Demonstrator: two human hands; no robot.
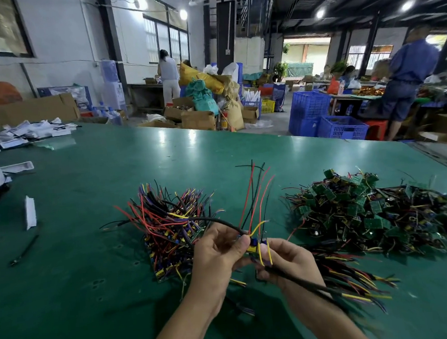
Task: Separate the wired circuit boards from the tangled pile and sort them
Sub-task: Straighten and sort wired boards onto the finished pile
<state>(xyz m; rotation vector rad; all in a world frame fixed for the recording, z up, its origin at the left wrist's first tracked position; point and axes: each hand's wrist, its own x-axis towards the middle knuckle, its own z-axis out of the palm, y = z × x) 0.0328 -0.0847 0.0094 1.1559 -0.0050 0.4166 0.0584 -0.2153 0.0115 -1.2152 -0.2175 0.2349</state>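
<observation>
Two bare hands met above a smooth, glossy green surface [110,178]. The left hand [218,252] pinched a small bunch of wired boards [255,243] between its thumb and curled fingers. The right hand [291,260] had its fingers curled round the same bunch from the other side. Thin red and black wires [256,193] fanned upward from the bunch. Short yellow wires looped over it, and a thicker black cable [306,282] trailed down across the right hand.

Just left of the hands lay a neat pile [168,227] of boards, its coloured wires bristling outward. To the right, well apart, sat the tangled pile [376,216], a low mound of small green rectangular boards knotted in dark wire. A loose sheaf of striped wires [356,276] lay beneath the right hand. Blue plastic lattice crates [319,113] stood beyond the surface.
</observation>
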